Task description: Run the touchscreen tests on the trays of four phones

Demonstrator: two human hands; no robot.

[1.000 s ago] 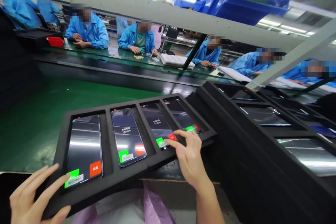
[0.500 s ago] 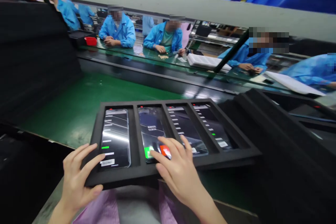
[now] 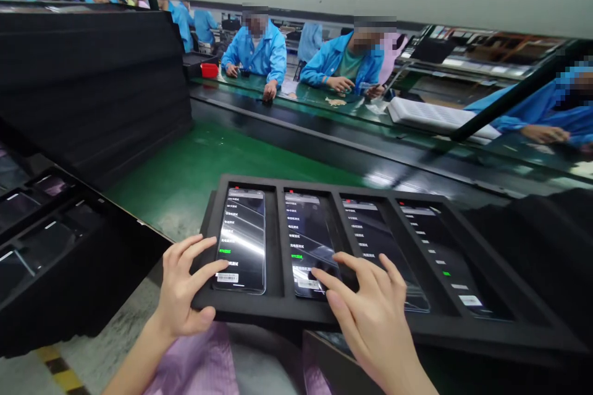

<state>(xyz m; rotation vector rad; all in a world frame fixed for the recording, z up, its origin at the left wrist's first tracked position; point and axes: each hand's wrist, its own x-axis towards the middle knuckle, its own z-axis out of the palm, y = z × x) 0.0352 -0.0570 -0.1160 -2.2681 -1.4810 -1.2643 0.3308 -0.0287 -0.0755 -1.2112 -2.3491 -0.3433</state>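
The left hand [image 3: 178,290] is at the near left corner of a black foam tray [image 3: 259,304]. Its fingers are spread apart; the index fingertip is at the lower left of the first smartphone [image 3: 248,222], and the thumb is by the tray's near edge. The right hand [image 3: 377,305] is above the near side of the tray, its fingers apart and clamped on nothing. Its index fingertip is at the lower screen of the second smartphone [image 3: 308,225]; whether it presses cannot be told.

The tray has four compartments in a row, each containing one smartphone, screen up. The third smartphone [image 3: 377,234] is partly covered by the right hand; the fourth smartphone [image 3: 438,253] is at the right end. The first two screens show a text list with one green line.

Black trays [image 3: 46,241] containing devices are at lower left. A green work surface [image 3: 194,148] extends beyond the foam tray, with a tall black stack [image 3: 92,74] at its left.

At the far bench are a red bin [image 3: 209,70], a white tray [image 3: 430,112] and co-workers in blue jackets [image 3: 262,52].
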